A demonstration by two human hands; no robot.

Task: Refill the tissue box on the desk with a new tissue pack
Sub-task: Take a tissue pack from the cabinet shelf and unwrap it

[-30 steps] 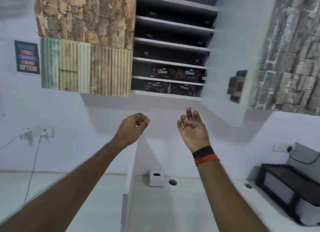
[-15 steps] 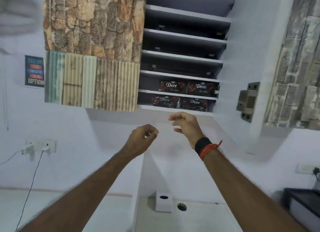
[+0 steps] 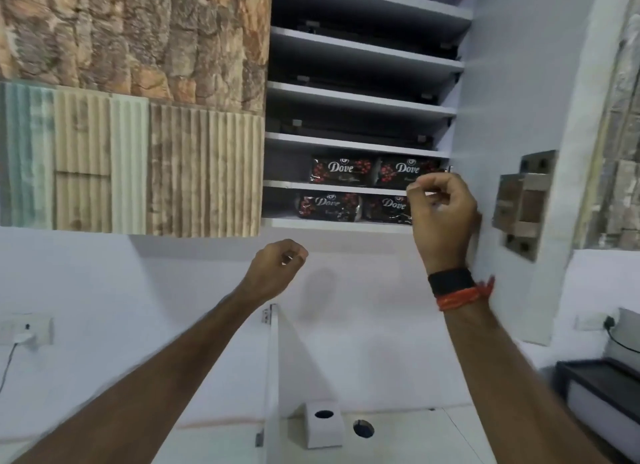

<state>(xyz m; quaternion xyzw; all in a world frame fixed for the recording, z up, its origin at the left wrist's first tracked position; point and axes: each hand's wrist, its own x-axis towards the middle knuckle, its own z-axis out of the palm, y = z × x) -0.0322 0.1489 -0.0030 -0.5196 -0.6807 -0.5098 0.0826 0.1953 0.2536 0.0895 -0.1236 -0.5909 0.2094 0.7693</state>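
Up at the open wall cabinet (image 3: 360, 124), the right hand (image 3: 441, 214) has climbed from mid-air below the shelves to the front of the two lowest ones, where it now covers the right ends of the dark Dove packs (image 3: 341, 171). A second ago it hung palm-up with loose fingers well under the cabinet; half a second ago it had turned over and begun to rise. Its fingers (image 3: 415, 188) are now curled in with thumb and forefinger pinched together, and I cannot tell whether they have closed on a pack's wrapper or on nothing yet. The left hand (image 3: 277, 266) has barely shifted: it hangs below the bottom shelf in a loose fist, fingers together, holding nothing that can be seen. Far below, the white tissue box (image 3: 323, 425) stands on the desk (image 3: 408, 439) beside a round hole, its oval top opening dark, untouched. The reach suggests the step in hand is fetching a new pack from the cabinet, so the refill itself has not started; whichever pack comes out must still be carried down to the box.
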